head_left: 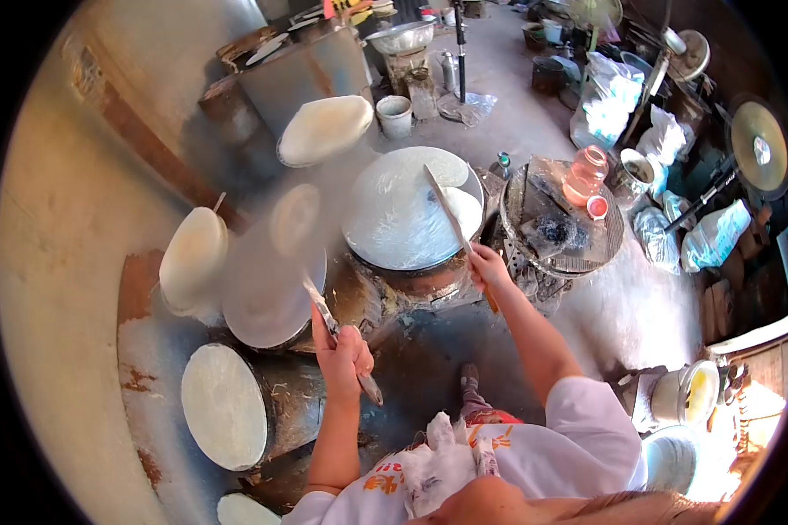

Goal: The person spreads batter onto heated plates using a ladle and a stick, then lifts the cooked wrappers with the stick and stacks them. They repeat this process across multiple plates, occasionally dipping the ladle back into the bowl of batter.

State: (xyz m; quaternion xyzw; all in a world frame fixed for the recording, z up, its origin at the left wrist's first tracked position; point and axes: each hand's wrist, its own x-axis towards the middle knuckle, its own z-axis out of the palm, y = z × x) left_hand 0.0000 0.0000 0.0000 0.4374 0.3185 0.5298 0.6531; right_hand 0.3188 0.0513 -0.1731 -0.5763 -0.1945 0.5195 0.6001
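Note:
My left hand (343, 357) is closed around a stick-like tool (320, 302), whose upper end reaches the edge of a steaming round pan (267, 297). My right hand (490, 267) grips a long flat stick (446, 206) that lies slantwise over a large round griddle (394, 214). White, wet-looking material covers this griddle, with a paler round patch (462, 210) beside the stick. Steam blurs the left pan and a pale round piece (295, 219) above it.
Round lids (326, 129) (194, 261) stand behind and left. A round stand (562, 258) with a pink jar (585, 175) is at right. Nearer left is a white-covered round surface (224, 407). A bucket (395, 116), plastic bags (606, 101) and a person's arm (352, 9) are farther off.

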